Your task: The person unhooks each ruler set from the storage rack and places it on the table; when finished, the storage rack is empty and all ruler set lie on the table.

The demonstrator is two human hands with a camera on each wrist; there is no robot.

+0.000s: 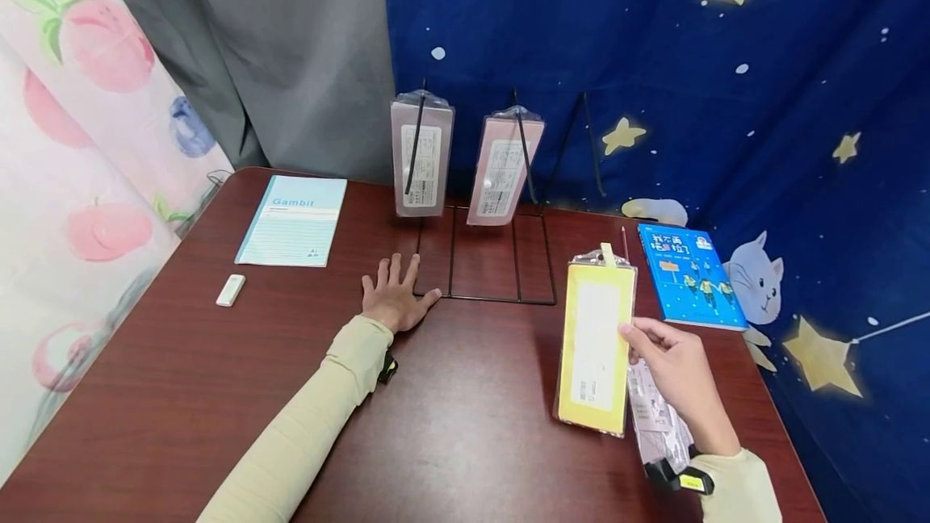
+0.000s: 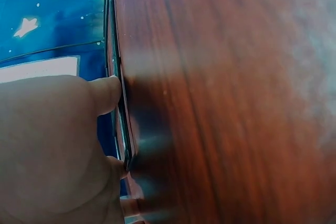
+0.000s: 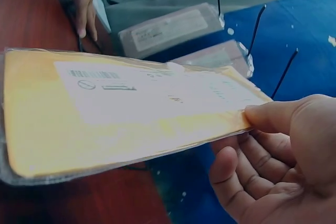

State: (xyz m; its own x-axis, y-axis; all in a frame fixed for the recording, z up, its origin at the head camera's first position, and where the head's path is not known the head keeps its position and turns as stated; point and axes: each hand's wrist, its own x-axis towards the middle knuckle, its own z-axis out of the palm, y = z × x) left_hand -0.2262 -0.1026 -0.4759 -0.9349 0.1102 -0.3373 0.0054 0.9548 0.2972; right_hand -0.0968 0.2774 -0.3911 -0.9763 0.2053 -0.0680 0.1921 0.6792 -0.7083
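My right hand pinches the right edge of a yellow packet in clear plastic, thumb on its white label. In the right wrist view the label's barcode faces the camera. My left hand lies on the table with fingers spread, its thumb at the front corner of a black wire rack. A mauve packet and a pink packet hang from two of the rack's hooks. The third hook, at the right, is bare. Another plastic packet lies partly hidden beneath my right hand.
A light blue notebook and a small white object lie at the left of the table. At the right are a blue book and a pencil. Curtains hang behind the table.
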